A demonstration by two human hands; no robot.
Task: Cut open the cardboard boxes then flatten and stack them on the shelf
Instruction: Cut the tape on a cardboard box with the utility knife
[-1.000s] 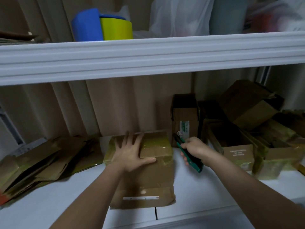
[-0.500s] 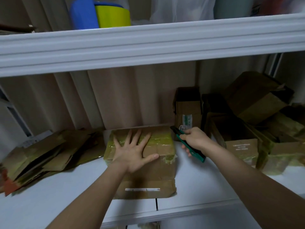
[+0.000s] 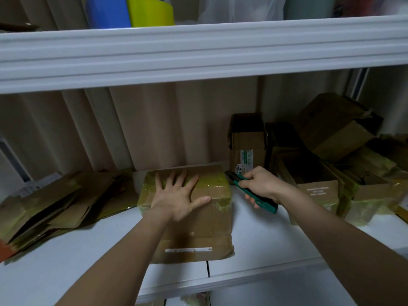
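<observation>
Taped cardboard box (image 3: pixel 194 208) lying in the middle of the white shelf (image 3: pixel 265 239), close to the front edge, yellowish tape across its far part and down its corners. Not yet opened, as far as can be judged; no cut visible in the tape. Pressed from above by the left hand (image 3: pixel 176 197), fingers straight and spread, palm flat on the lid, holding nothing. Just beside the box's far right corner, the right hand (image 3: pixel 262 186), fingers curled around a green utility knife (image 3: pixel 249 188), the dark tip pointing at that corner; contact with the tape impossible to tell.

Progress, judged from the shelf: partly done. To the left, a pile of flattened boxes (image 3: pixel 55 204), already stacked. To the right, a group of uncut boxes (image 3: pixel 326 164), several open at the top, one tilted on the others, all with their shape kept. So, most likely, one box in hand at the cutting step, then flattening, then the pile, then the remaining group.

Compared with half a second ago: nearly the same pose, left hand flat on the same lid, knife tip a little nearer to the box corner. Compared with one second ago: knife raised from a lower, more hanging position, and camera view tilted slightly downward.
</observation>
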